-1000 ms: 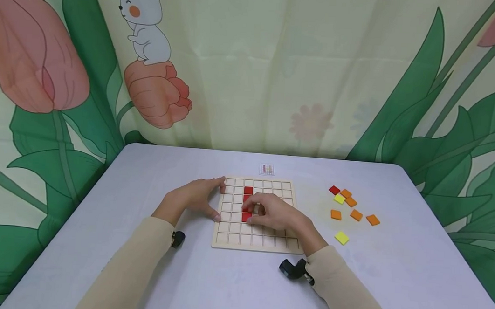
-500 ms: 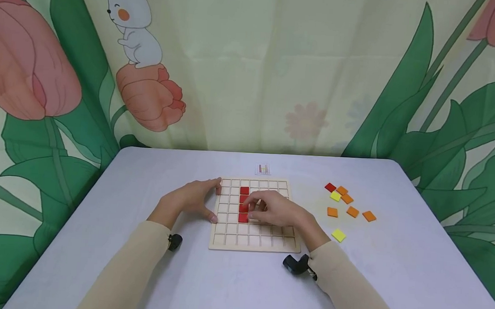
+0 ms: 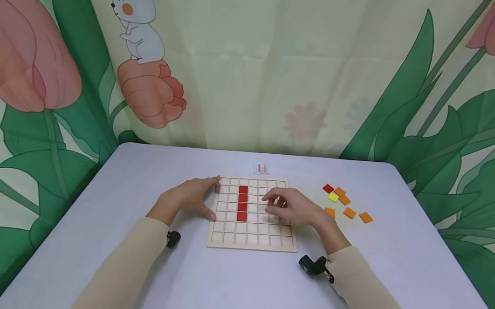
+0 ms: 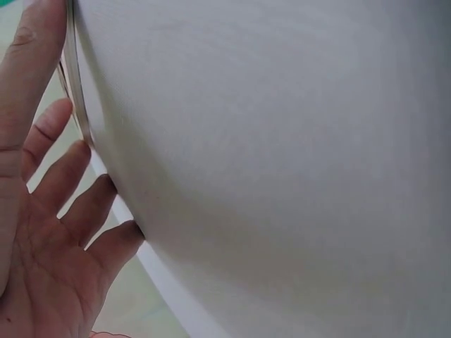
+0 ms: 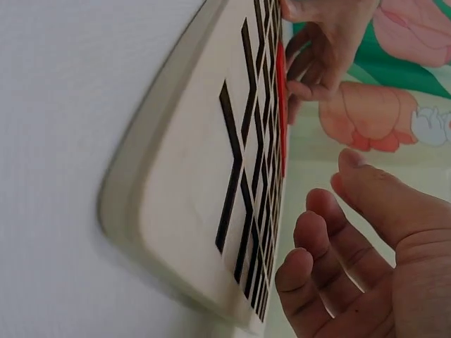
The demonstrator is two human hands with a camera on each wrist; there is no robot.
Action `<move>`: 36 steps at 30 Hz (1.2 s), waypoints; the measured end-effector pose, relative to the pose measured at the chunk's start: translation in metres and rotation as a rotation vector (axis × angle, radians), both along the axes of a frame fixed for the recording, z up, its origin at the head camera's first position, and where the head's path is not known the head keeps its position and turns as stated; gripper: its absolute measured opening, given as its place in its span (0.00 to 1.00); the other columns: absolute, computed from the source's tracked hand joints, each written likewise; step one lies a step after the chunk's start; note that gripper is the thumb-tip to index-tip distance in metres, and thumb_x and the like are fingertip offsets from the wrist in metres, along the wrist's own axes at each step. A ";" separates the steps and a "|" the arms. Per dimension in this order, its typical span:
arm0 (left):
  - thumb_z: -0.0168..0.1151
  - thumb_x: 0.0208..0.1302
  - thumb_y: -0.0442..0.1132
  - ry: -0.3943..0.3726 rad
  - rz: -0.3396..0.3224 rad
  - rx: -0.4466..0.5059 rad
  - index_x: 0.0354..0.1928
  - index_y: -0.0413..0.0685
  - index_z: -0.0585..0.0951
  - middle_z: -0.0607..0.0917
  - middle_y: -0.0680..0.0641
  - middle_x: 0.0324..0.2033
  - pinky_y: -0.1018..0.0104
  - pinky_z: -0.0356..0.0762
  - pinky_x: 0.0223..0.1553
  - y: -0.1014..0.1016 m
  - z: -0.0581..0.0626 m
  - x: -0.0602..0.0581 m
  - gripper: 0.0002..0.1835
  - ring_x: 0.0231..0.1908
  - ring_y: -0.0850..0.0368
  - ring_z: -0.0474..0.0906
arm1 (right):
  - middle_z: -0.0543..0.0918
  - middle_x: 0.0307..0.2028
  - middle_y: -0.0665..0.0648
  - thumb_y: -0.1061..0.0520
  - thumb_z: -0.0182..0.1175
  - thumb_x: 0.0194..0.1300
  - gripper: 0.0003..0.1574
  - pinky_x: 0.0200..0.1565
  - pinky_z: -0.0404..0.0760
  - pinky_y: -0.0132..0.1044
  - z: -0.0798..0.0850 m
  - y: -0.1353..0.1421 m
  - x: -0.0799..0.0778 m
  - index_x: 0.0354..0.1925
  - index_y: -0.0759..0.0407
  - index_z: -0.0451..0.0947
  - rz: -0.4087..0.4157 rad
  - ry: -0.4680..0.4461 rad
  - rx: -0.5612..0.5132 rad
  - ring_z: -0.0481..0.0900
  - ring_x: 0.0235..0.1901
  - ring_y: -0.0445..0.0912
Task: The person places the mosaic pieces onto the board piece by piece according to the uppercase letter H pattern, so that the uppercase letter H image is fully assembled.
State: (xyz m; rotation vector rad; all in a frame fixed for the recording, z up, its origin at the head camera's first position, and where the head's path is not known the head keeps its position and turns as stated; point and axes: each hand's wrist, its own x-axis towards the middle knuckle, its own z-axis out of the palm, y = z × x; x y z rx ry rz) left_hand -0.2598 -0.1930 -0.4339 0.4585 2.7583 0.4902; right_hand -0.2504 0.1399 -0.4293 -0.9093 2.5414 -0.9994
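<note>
A pale wooden grid board [image 3: 252,242] lies on the table, with several red square tiles [image 3: 243,197] in one of its columns, left of the middle. At the board's left edge my left hand [image 3: 190,197] is spread, thumb and forefinger touching the rim. In the left wrist view, that hand's fingers [image 4: 90,204] reach along the edge. My right hand [image 3: 293,206] hovers over the board's right side, its fingers loosely bent. The right wrist view shows nothing between the thumb and fingers of the right hand [image 5: 359,260]; the red tiles there appear edge-on.
Right of the board lie several orange tiles [image 3: 349,212], a red tile [image 3: 328,188] and a yellow tile [image 3: 333,197]. A small printed card [image 3: 261,168] is behind the board on the white-covered table [image 3: 207,283]. A flowered curtain [image 3: 243,79] hangs behind.
My right hand has moved right, away from the red column, uncovering the red tiles. It now hides the nearest yellow tile. The left hand has stayed at the board's edge.
</note>
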 end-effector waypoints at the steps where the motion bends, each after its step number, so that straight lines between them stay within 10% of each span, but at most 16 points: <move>1: 0.86 0.34 0.62 -0.004 0.002 -0.003 0.54 0.63 0.73 0.66 0.47 0.76 0.47 0.69 0.68 -0.001 0.000 0.000 0.44 0.64 0.48 0.71 | 0.81 0.41 0.48 0.54 0.67 0.71 0.17 0.40 0.80 0.37 0.000 0.001 -0.001 0.56 0.53 0.82 -0.001 -0.003 0.006 0.79 0.37 0.46; 36: 0.86 0.34 0.63 -0.022 -0.003 0.001 0.52 0.64 0.72 0.61 0.48 0.79 0.47 0.67 0.70 0.002 0.001 -0.002 0.43 0.68 0.49 0.68 | 0.83 0.46 0.54 0.52 0.70 0.68 0.24 0.38 0.79 0.36 0.016 0.117 -0.025 0.59 0.58 0.80 -0.200 0.156 0.127 0.76 0.41 0.49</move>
